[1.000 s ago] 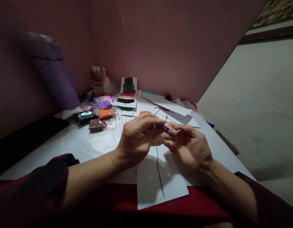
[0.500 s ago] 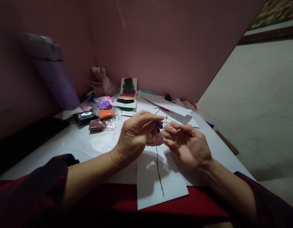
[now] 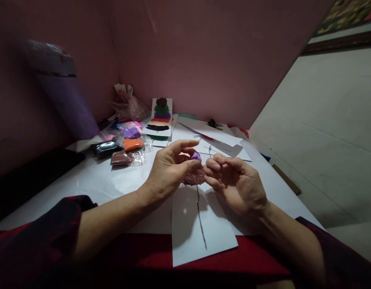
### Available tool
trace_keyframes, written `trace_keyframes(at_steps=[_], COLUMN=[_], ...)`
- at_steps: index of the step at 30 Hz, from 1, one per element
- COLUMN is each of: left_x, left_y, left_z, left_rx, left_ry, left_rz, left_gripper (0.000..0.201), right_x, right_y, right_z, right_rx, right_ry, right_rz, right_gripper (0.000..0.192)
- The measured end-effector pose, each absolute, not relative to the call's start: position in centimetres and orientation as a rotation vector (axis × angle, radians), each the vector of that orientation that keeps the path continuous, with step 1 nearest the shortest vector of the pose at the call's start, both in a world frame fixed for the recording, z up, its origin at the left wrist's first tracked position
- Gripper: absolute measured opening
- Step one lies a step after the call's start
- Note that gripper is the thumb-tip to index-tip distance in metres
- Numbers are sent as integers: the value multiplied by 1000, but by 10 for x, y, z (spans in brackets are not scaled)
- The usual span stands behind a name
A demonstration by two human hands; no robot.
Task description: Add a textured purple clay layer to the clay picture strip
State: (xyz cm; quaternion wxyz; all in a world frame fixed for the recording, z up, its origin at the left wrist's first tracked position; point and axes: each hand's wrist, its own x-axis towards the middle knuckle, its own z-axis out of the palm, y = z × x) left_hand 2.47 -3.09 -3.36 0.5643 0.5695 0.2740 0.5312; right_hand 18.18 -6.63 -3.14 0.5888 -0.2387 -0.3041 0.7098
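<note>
Between the fingers and thumb of my left hand (image 3: 170,168) sits a small lump of purple clay (image 3: 196,156). My right hand (image 3: 236,180) is close beside it, thumb and fingertips pinched together; whatever they hold is too small to make out. Under both hands lies a white sheet of paper (image 3: 188,237), its near end jutting past the table's front edge. It bears a brown textured clay shape (image 3: 195,178) with a dark line (image 3: 200,220) running down from it. My hands hide the upper part of that sheet.
Bags of coloured clay (image 3: 125,157) lie on the left, in front of a plastic bag (image 3: 133,106). A card with coloured bands (image 3: 158,120) leans at the back. Loose papers (image 3: 230,150) and keys (image 3: 214,123) lie back right. A tall purple cylinder (image 3: 68,96) stands far left.
My left thumb has come lower and the fingers have parted, so more of the purple clay shows. My right hand has stayed nearly in place, still pinched.
</note>
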Motion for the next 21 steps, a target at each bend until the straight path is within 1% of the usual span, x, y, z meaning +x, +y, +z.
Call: trace_keyframes(at_steps=[3, 6, 8, 9, 14, 16, 19, 21], left_x=[25, 25, 25, 25, 25, 25, 25, 25], left_y=[-33, -35, -36, -36, -35, -35, -35, -35], left_z=[-34, -35, -35, -35, -34, -35, -37, -37], left_rx=[1452, 1803, 1923, 1892, 1508, 1606, 1943, 2012], left_ry=[661, 562, 520, 538, 659, 606, 451, 413], left_rz=[1378, 1505, 1530, 1529, 1478, 1519, 1543, 1537], left_gripper=[19, 10, 9, 9, 10, 10, 9, 9], right_x=[182, 182, 181, 181, 181, 181, 180, 180], right_y=[-66, -68, -70, -70, -70, -70, -70, -70], right_z=[-33, -34, -32, -31, -27, -27, -29, -29], right_rx=[-553, -576, -601, -606, -570, -574, -591, -599], right_ry=[-733, -791, -804, -787, -656, -667, -717, -725], right_rz=[1649, 1647, 1648, 1644, 1643, 1646, 1656, 1659], right_gripper=[11, 13, 14, 14, 8, 8, 12, 13])
